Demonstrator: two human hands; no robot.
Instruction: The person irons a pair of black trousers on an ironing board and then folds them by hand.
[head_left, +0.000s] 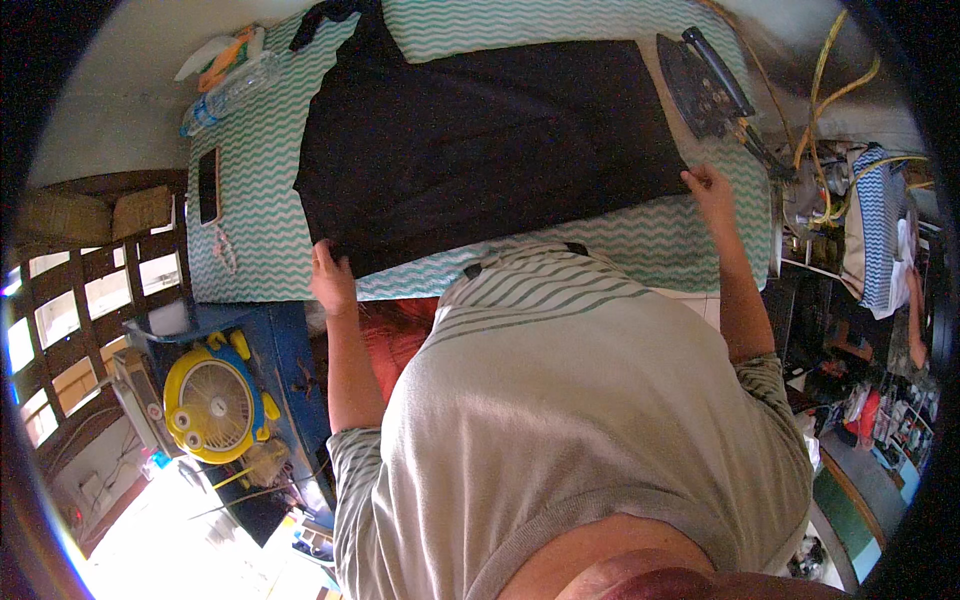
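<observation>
A black garment (487, 142) lies spread over a table covered with a green-and-white zigzag cloth (645, 251). Its near left corner is pinched in my left hand (332, 277). At the near right corner, the fingers of my right hand (710, 196) grip the edge. Faint creases run across the dark fabric, and a narrower part reaches towards the table's far edge. Beyond my right hand rests a clothes iron (701, 86) with a black handle, close to the garment's right edge.
On the table's left are a phone (210, 185), a beaded strap (223, 249) and a clear plastic bottle (232, 90). A yellow fan (214, 405) stands below left. Yellow cords (817, 112) hang at the right. Another person's arm (916, 319) shows at far right by a second zigzag-covered board (874, 225).
</observation>
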